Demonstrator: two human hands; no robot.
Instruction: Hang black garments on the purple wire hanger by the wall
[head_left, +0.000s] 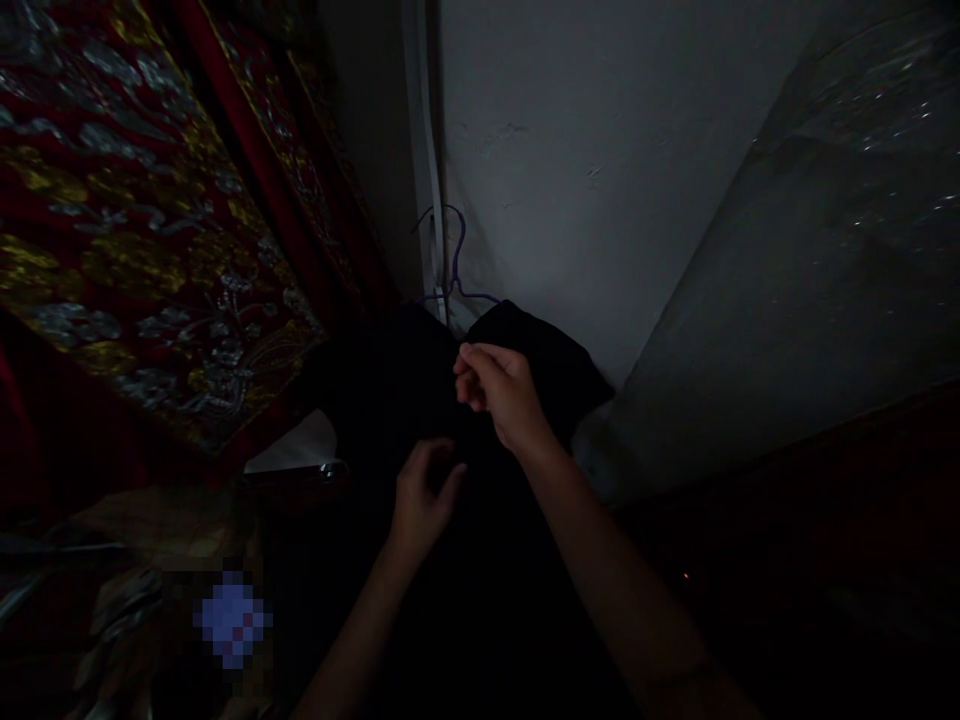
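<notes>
A black short-sleeved garment (540,350) hangs on a thin purple hanger (457,275) in front of me. My right hand (495,385) is closed near its neckline, thumb and forefinger pinched together. Whether any cloth or small item is in that pinch is too dark to see. Lower and to the left, my left hand (426,490) is in front of the garment with bent fingers and the thumb held apart. Nothing shows in its grasp. The garment's dark front blends into shadow, so its lower edge cannot be made out.
Red cloth (142,240) with gold and silver ornament hangs at the left. A pale wall (600,130) stands behind the hanger, with a narrow white strip (433,130) running down it. Shiny translucent sheeting (825,250) covers the right. Clutter and a blurred-out patch lie lower left.
</notes>
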